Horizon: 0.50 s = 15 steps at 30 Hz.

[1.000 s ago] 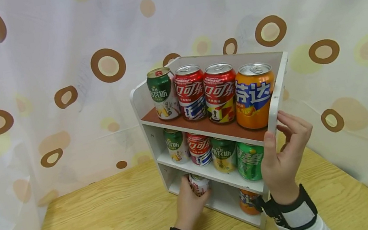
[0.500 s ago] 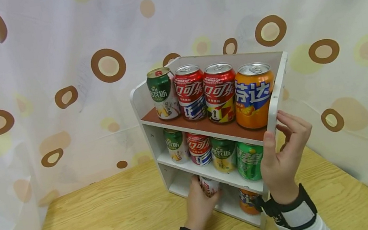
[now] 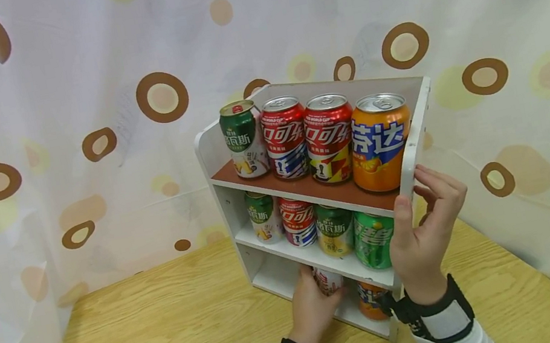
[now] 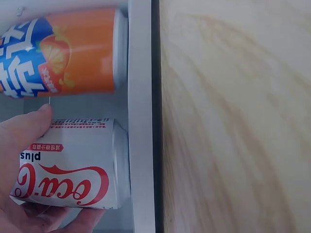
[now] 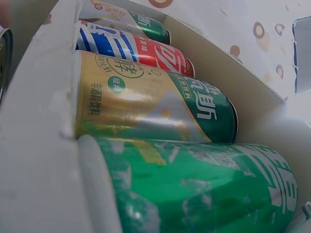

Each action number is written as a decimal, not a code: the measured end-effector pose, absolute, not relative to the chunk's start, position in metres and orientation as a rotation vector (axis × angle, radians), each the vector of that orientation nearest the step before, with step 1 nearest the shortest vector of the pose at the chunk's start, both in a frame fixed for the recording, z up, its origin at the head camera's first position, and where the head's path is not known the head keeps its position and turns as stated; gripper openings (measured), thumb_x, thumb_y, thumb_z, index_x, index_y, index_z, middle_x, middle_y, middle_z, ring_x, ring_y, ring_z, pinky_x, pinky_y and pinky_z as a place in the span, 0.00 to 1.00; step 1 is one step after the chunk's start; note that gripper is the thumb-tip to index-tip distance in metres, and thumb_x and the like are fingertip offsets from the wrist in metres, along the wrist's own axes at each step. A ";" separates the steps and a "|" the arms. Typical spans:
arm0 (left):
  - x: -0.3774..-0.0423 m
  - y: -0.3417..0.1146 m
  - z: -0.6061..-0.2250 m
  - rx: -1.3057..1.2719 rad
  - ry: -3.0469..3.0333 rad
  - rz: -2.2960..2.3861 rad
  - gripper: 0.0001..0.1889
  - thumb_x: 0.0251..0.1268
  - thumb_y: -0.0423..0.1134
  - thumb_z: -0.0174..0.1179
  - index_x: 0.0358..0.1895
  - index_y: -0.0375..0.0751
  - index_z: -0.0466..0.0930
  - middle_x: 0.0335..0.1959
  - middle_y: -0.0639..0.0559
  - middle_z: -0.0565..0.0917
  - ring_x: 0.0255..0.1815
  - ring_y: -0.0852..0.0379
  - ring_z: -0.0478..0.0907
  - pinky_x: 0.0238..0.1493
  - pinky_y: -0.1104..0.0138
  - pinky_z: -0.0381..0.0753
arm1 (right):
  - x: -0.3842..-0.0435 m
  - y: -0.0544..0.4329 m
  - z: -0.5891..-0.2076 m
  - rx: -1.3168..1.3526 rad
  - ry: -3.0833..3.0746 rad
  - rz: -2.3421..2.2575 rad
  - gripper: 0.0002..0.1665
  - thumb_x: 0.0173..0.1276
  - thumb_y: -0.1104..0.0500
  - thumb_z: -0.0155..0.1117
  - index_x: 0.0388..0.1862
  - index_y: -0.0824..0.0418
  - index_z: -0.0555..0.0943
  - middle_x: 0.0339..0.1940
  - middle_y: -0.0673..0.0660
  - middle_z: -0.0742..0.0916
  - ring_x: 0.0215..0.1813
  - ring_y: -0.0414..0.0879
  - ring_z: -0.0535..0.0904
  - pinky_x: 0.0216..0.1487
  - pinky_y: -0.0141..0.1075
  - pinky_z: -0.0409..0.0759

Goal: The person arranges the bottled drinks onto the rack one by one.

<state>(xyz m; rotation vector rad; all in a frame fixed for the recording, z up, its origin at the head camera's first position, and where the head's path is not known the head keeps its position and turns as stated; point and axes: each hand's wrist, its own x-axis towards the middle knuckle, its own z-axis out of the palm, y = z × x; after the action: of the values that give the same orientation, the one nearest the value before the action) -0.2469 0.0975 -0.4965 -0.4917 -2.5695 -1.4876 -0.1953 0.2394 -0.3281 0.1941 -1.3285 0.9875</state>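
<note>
On the bottom shelf my left hand [image 3: 314, 307] grips a white Coca-Cola can [image 4: 73, 165] with red lettering, thumb on one side and fingers round the other. Beside that can, a small gap apart, stands an orange Fanta can [image 4: 82, 51], also partly visible in the head view. My right hand [image 3: 422, 237] holds the front edge of the right side panel of the white three-tier shelf [image 3: 307, 195], thumb and fingers on either side. In the right wrist view a green can [image 3: 373, 240] and a green-gold can [image 5: 155, 99] lie close to the camera.
The top tier carries a green-white can [image 3: 244, 140], two red cola cans [image 3: 330, 140] and a larger orange can [image 3: 380, 143]. A row of several cans fills the middle tier. The shelf stands on a wooden table [image 3: 170, 331] before a patterned curtain [image 3: 87, 76].
My left hand has moved to the right along the bottom shelf with the white can, closer to the orange can. My right hand and the shelf have stayed put.
</note>
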 end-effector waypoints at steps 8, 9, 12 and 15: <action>-0.241 0.103 -0.494 -0.526 -2.585 -1.505 0.47 0.51 0.43 0.80 0.72 0.32 0.64 0.60 0.37 0.79 0.61 0.41 0.80 0.62 0.48 0.81 | -0.196 0.240 -0.329 0.201 -1.325 0.992 0.40 0.77 0.39 0.58 0.56 0.78 0.69 0.60 0.59 0.76 0.64 0.48 0.71 0.58 0.32 0.70; -0.241 0.103 -0.494 -0.529 -2.587 -1.513 0.47 0.51 0.43 0.80 0.72 0.33 0.63 0.61 0.37 0.79 0.61 0.41 0.80 0.63 0.47 0.80 | -0.195 0.240 -0.329 0.201 -1.325 0.991 0.40 0.77 0.39 0.58 0.56 0.78 0.69 0.60 0.59 0.76 0.64 0.48 0.71 0.58 0.32 0.70; -0.240 0.104 -0.494 -0.532 -2.594 -1.537 0.47 0.52 0.43 0.80 0.73 0.34 0.63 0.63 0.37 0.79 0.63 0.41 0.79 0.65 0.47 0.79 | -0.195 0.240 -0.329 0.199 -1.326 0.991 0.39 0.77 0.39 0.58 0.56 0.78 0.69 0.60 0.59 0.76 0.64 0.48 0.71 0.58 0.32 0.70; -0.239 0.104 -0.494 -0.540 -2.598 -1.547 0.48 0.52 0.42 0.80 0.73 0.33 0.62 0.64 0.36 0.78 0.64 0.40 0.78 0.66 0.46 0.78 | -0.195 0.240 -0.328 0.200 -1.324 0.991 0.39 0.77 0.39 0.58 0.56 0.78 0.69 0.60 0.58 0.76 0.64 0.48 0.71 0.58 0.32 0.70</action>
<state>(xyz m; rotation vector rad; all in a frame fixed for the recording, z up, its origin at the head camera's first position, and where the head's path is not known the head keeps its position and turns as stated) -0.2394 0.1045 -0.4941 -0.5397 -2.5977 -1.5473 -0.1953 0.2395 -0.3283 0.2000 -1.3244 0.9909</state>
